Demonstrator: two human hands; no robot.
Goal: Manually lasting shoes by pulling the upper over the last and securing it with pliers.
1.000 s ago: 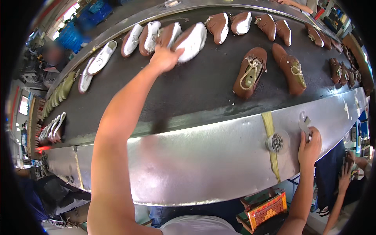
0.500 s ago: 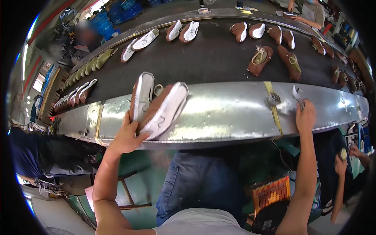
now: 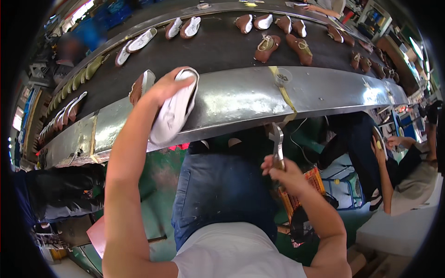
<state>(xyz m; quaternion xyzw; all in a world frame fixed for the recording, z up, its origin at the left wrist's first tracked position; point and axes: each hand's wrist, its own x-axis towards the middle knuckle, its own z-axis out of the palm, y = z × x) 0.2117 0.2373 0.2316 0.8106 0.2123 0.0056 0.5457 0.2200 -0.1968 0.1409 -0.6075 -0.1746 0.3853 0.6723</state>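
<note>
My left hand [image 3: 171, 85] grips the end of a shoe [image 3: 172, 118], its white underside turned up, over the metal edge of the bench. Its mate, a brown shoe with a white underside [image 3: 143, 87], rests on the dark belt just left of it, partly behind my wrist. In front of the bench, my right hand [image 3: 286, 173] is closed around the handle of metal pliers with a curved head [image 3: 278, 141]. The pliers point up, apart from the shoe.
Several brown shoes [image 3: 266, 48] and green shoes [image 3: 95, 67] stand along the dark belt [image 3: 218, 46]. A clear cup of small bits [image 3: 282, 76] sits on the metal ledge [image 3: 232, 97] by a yellow strip. Another person [image 3: 408, 185] works at the right.
One of the two shoes in my left hand now lies on the belt; the other is turned, held by its far end. My right hand brought the pliers left and toward me.
</note>
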